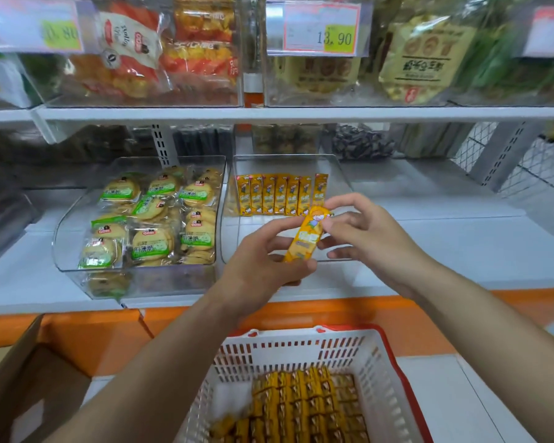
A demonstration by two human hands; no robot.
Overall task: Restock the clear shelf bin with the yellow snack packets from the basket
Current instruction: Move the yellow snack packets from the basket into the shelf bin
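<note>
One packet (306,238) held before clear bin (336,174) | biscuit bin (160,279) left | basket (301,350) below

The bin (173,279) on the left is stuffed with green-label cookies (151,243). Up top there's a 13.90 price tag (320,28), orange snack bags (202,55) and tan pouches (426,55). A cardboard box (29,388) sits bottom left.

Basket (301,348) before shelf bin (336,174) (biscuit bin (65,238) left).
</note>
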